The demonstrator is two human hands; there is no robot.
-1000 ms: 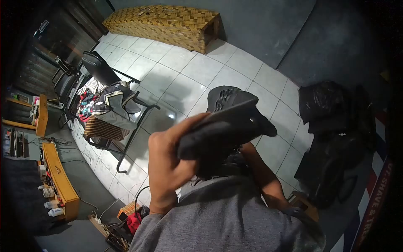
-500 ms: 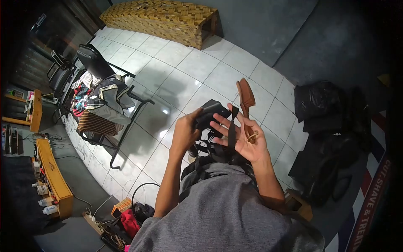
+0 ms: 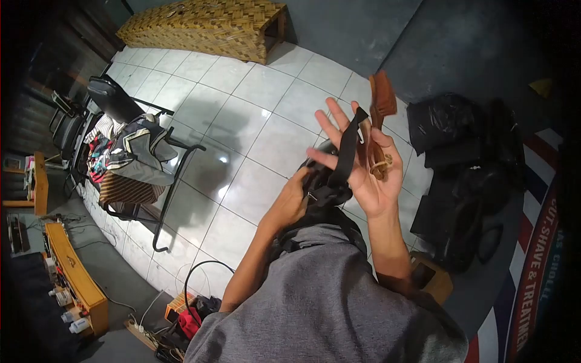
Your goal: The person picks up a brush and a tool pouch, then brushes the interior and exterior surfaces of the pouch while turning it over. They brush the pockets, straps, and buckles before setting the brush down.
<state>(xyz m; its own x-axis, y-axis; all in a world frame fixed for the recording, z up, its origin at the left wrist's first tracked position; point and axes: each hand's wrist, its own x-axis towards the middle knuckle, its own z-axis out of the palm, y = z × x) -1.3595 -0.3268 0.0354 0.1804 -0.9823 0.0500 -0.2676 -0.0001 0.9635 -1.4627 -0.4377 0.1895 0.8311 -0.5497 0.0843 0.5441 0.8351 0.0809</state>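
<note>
My right hand (image 3: 378,181) holds a brown brush (image 3: 382,100) upright, its handle between thumb and palm. A tan loop hangs at the handle's lower end. The other fingers are spread, with a black strap (image 3: 346,154) passing across them. My left hand (image 3: 289,202) is closed on a black strapped bag (image 3: 330,190) at my waist, to the left of and below the right hand. A small metal buckle shows beside the left fingers. Much of the bag is hidden behind the hands and strap.
A chair (image 3: 115,100) piled with cloths (image 3: 136,151) stands on the left of the tiled floor. Beyond it is a woven bench (image 3: 200,30). Black bags (image 3: 445,127) lie at right, near a lettered banner (image 3: 535,266). A wooden shelf (image 3: 75,272) with bottles is at lower left.
My right hand has risen with the brush and strap, drawing the strap up. My left hand has come lower and closer to my waist with the bag. The view has shifted right.
</note>
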